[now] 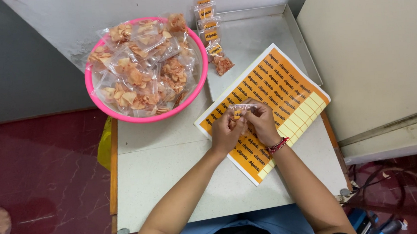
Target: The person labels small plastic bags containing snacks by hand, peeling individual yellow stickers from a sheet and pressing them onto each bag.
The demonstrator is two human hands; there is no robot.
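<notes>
i see my left hand [225, 130] and right hand [262, 123] both pinching 1 small snack bag [240, 112] tight over the orange sticker sheet [270, 93] on the desk [173, 168].

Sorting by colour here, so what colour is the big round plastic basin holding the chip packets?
Pink, seen from the head view: the round plastic basin.

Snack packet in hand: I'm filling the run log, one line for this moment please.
both hands hold snack packet | orange sticker sheet beneath | pink bowl of packets upper left
</notes>
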